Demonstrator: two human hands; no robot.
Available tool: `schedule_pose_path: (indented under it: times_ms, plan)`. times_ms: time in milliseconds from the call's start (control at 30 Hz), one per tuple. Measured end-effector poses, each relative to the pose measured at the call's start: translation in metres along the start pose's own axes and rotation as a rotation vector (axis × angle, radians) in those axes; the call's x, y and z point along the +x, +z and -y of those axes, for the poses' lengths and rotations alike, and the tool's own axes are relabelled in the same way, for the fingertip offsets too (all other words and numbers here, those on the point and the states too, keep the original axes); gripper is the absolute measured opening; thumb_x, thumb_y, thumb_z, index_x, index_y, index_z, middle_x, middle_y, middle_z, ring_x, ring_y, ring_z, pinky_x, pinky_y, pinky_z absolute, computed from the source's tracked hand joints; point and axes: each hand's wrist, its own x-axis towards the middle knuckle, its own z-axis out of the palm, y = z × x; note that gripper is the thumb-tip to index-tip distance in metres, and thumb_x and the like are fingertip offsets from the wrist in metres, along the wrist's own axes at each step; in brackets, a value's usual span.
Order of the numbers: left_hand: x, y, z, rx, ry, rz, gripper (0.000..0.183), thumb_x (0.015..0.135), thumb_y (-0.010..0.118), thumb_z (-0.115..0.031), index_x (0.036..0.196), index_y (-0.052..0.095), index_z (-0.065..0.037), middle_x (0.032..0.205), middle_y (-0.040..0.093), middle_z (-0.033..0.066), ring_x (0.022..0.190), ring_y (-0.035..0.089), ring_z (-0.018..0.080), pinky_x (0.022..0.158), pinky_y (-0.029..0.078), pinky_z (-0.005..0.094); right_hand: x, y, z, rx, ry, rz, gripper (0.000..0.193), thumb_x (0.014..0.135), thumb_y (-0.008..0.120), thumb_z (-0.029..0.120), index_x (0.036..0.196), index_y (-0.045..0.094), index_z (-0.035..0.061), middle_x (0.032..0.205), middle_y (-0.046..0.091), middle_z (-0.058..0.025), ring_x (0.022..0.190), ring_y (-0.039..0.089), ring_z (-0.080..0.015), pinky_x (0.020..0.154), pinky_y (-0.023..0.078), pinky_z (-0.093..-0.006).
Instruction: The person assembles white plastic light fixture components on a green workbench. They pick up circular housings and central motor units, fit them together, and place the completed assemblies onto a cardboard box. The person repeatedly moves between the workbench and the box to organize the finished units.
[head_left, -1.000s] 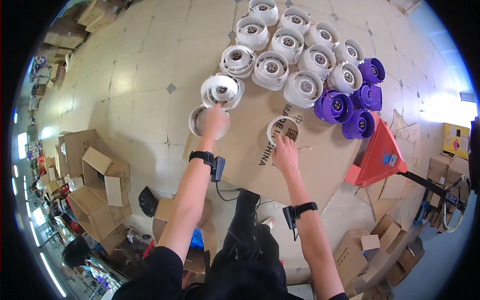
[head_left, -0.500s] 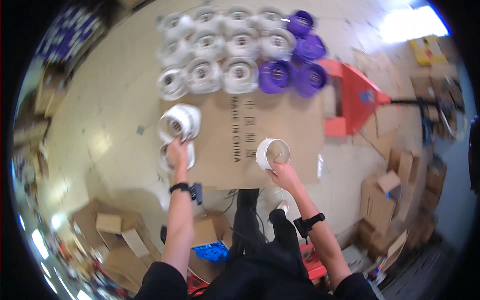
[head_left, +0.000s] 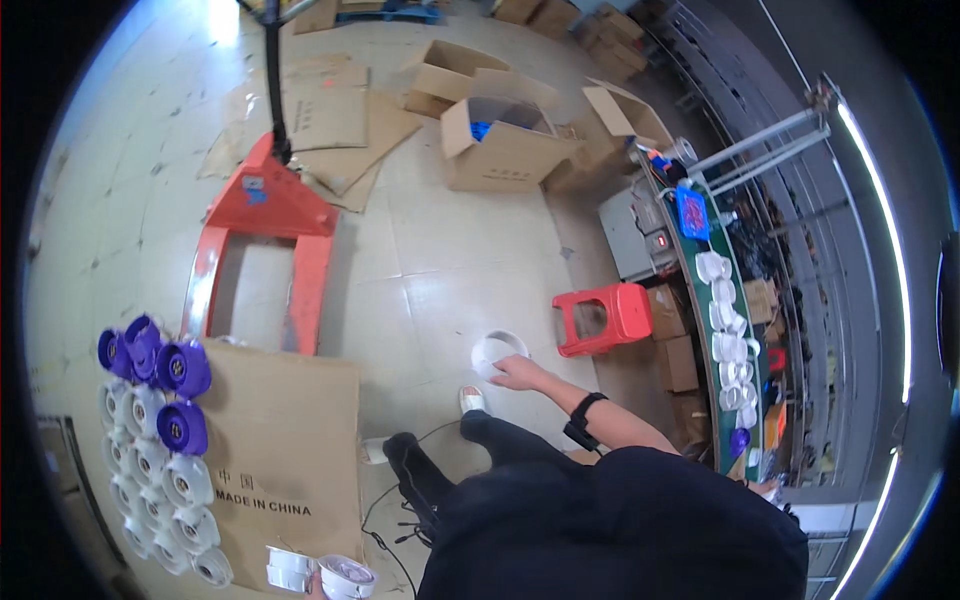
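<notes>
My right hand (head_left: 518,373) grips the near rim of a hollow white plastic ring (head_left: 498,350), its fingers closed on it above the tiled floor. Low in the picture, my left hand (head_left: 316,584) is mostly cut off by the lower edge. Its visible fingers lie against a tilted white round plastic housing (head_left: 347,577), and seem closed on it. Right beside them is another white housing (head_left: 290,568), at the corner of a flat cardboard sheet (head_left: 290,410). Rows of white housings (head_left: 188,480) and several purple housings (head_left: 182,428) stand along the sheet's left side.
A red pallet jack (head_left: 310,225) stands beyond the cardboard. A red stool (head_left: 625,312) is right of my right hand. Further right, a green-topped bench (head_left: 690,262) carries white parts (head_left: 730,348); a co-worker's hand (head_left: 768,488) shows nearby. Open cartons (head_left: 500,165) stand ahead. Cables (head_left: 385,540) trail near my legs.
My view has turned right, bringing the bench and stool into sight and shifting the cardboard to the lower left. My right hand has carried the white ring off the cardboard, over the floor.
</notes>
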Motion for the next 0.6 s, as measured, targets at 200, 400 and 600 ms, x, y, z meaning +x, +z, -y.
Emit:
schedule_pose_path:
  times_ms: [200,400,600]
  plan:
    - [-0.024,0.112,-0.067,0.229,0.057,0.170,0.059,0.076,0.074,0.001,0.130,0.052,0.005,0.122,0.061,0.0150,0.108,0.060,0.0242,0.094,0.049,0.0381,-0.111,0.037,-0.135,0.159,0.090,0.077,0.037,0.085,0.064,0.036,0.096,0.070,0.0011,0.089,0.067,-0.0231,0.085,0.065,-0.0387,0.077,0.049,-0.0459]
    - [-0.070,0.260,-0.154,0.452,0.194,0.307,0.057,0.075,0.075,0.000,0.128,0.054,0.004,0.120,0.063,0.0142,0.106,0.060,0.0235,0.092,0.050,0.0376,-0.182,0.078,-0.244,0.509,0.303,-0.062,0.041,0.084,0.066,0.040,0.090,0.069,0.0004,0.084,0.068,-0.0208,0.079,0.066,-0.0350,0.072,0.051,-0.0434]
    - [-0.124,0.416,-0.237,0.710,0.365,0.502,0.055,0.073,0.076,-0.001,0.125,0.057,0.004,0.117,0.064,0.0134,0.105,0.061,0.0228,0.090,0.051,0.0371,-0.260,0.123,-0.324,0.723,0.666,-0.430,0.043,0.081,0.069,0.043,0.090,0.071,0.0013,0.082,0.069,-0.0204,0.077,0.067,-0.0339,0.071,0.052,-0.0425]
